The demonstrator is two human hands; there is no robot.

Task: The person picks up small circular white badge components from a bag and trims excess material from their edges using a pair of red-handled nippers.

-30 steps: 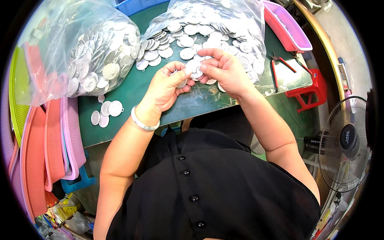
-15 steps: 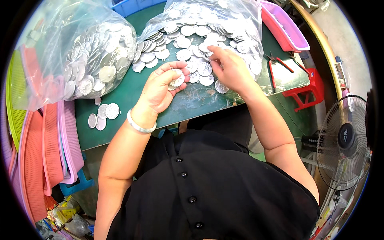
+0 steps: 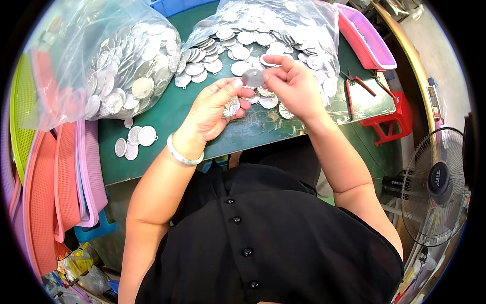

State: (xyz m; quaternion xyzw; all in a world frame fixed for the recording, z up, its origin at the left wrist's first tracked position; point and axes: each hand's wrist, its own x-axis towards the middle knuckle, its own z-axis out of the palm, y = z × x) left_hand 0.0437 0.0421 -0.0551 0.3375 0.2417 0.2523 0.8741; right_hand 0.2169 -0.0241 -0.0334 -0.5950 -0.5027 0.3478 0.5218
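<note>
My left hand (image 3: 215, 109), with a pale bangle at the wrist, is closed round a silver medallion (image 3: 231, 107) with a raised pattern. Whether more lie stacked under it is hidden. My right hand (image 3: 295, 83) pinches another round medallion (image 3: 253, 78) by its right edge, its smooth grey face showing, close to my left fingertips. Beyond both hands a heap of silver medallions (image 3: 240, 52), many with small loops, spills from an open clear plastic bag (image 3: 304, 17). A few loose medallions (image 3: 147, 136) lie apart on the left of the green table (image 3: 177, 121).
A full clear bag of medallions (image 3: 129, 71) stands at the left. Stacked plastic baskets (image 3: 43, 197) line the left side. Red-handled pliers (image 3: 362, 85) lie at the right near a pink bin (image 3: 362, 38). A red stool (image 3: 397, 119) and a fan (image 3: 438, 182) stand beyond.
My right hand has come from the heap with a medallion between its fingers, up to my left hand. My left hand still holds its medallion. The whole view has shifted slightly.
</note>
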